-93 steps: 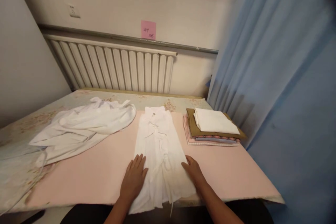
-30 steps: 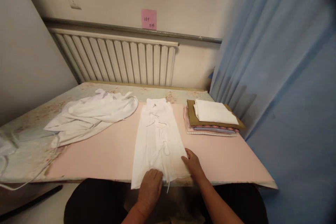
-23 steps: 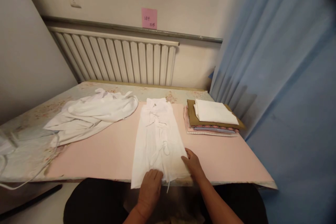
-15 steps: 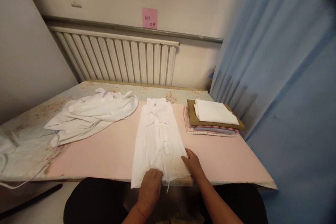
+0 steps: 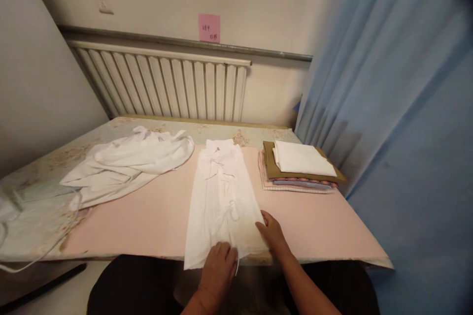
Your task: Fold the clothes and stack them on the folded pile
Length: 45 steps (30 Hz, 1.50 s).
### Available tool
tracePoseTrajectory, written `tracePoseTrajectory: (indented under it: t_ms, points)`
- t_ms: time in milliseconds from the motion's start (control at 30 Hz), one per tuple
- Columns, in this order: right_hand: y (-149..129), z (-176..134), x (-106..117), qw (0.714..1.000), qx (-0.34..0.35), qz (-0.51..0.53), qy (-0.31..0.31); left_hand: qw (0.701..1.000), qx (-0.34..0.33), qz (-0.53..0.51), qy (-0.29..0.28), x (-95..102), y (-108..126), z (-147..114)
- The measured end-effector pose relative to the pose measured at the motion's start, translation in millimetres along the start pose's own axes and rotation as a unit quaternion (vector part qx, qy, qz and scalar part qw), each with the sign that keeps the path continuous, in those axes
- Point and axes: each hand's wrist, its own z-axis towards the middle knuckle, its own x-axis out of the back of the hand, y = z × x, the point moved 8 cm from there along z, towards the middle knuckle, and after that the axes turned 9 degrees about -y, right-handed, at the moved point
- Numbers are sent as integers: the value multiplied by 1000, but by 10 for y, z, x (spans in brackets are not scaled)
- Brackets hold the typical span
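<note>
A long, narrow folded white garment [image 5: 214, 197] with thin tie strings down its front lies lengthwise before me. Its near end reaches over the table's front edge. My left hand [image 5: 220, 260] has its fingers curled over the middle of that near hem, beside a dangling white string. At the lower right side of the cloth, my right hand [image 5: 272, 231] pinches the edge between thumb and fingers. The thumb is on top, and the other fingertips are partly hidden.
A crumpled white cloth [image 5: 129, 160] lies to the left. On the right is a stack of folded fabrics [image 5: 301, 179] topped by a white one [image 5: 303, 158]. A white cord [image 5: 55, 248] crosses the left corner. A blue curtain [image 5: 369, 83] hangs beside the table's right end.
My left hand has shifted slightly right along the hem, now covering part of the hanging string. The right hand keeps its place at the edge. The view has tilted very slightly.
</note>
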Motion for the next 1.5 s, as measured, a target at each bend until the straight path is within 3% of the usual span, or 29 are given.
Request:
tracePoseTrajectory:
  t_ms: [367,667,800,967,1067,1233,1333,1500]
  points:
    - [-27,-14,1,1000,4,4,-2,998,-24,43,41,-68,20,3]
    - [-59,-26,2,1000,8,-8,2,997,-49,57,-10,-103,56,27]
    - [-50,-27,7,1000,8,-11,8,999,-48,6,-15,20,62,39]
    - [-45,-27,12,1000,10,-12,15,995,-11,-46,88,307,-272,145]
    - [-33,-24,10,1000,7,-9,15,993,26,-19,113,299,-604,313]
    - [4,-10,2,1000,2,-17,13,996,78,29,40,50,-981,607]
    - [7,-13,-2,1000,2,-15,11,997,61,57,-9,-86,-996,675]
    - [0,-23,-5,1000,0,-4,1,996,38,71,-27,-152,-970,658]
